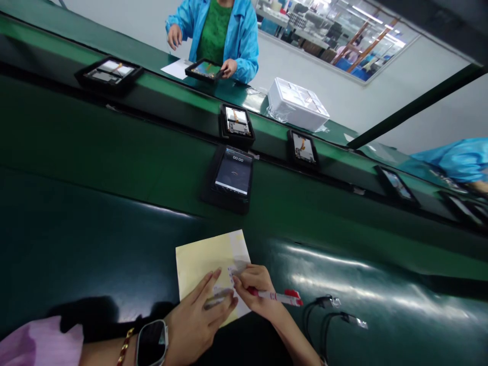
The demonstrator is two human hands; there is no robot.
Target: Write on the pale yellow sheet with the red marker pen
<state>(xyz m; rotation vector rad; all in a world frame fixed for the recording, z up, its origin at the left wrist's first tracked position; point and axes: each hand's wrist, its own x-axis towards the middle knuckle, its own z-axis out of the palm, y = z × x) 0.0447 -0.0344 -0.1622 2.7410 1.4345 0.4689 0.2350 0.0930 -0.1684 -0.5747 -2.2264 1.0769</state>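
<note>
Dark green conveyor belt (91, 229) fills most of the view, running from left to right through a brightly lit factory room. On its near stretch lies a pale yellow backing sheet (202, 262), with both of the person's hands working over it. The left hand (196, 317), with a smartwatch (152, 343) and a gold bracelet (125, 345) at its wrist, lays its fingers close together across the sheet; whether they clamp anything is hard to tell. The right hand (255, 290) curls closed around a red-and-white marker pen (276, 297), while its fingertips (238, 282) meet a small white label (233, 272) at the sheet's right edge, beside a translucent film (238, 265). The step in hand appears to be freeing that label from the sheet, work that calls for a steady pinch. Two thin cables (324, 315) lie right of the hands. Farther away, tablets in black trays (236, 124) sit along the belt, and a nearer tablet (232, 175) shows 00:00. Across the belt, a co-worker (213, 35) in a blue smock handles another tablet (205, 70).
</note>
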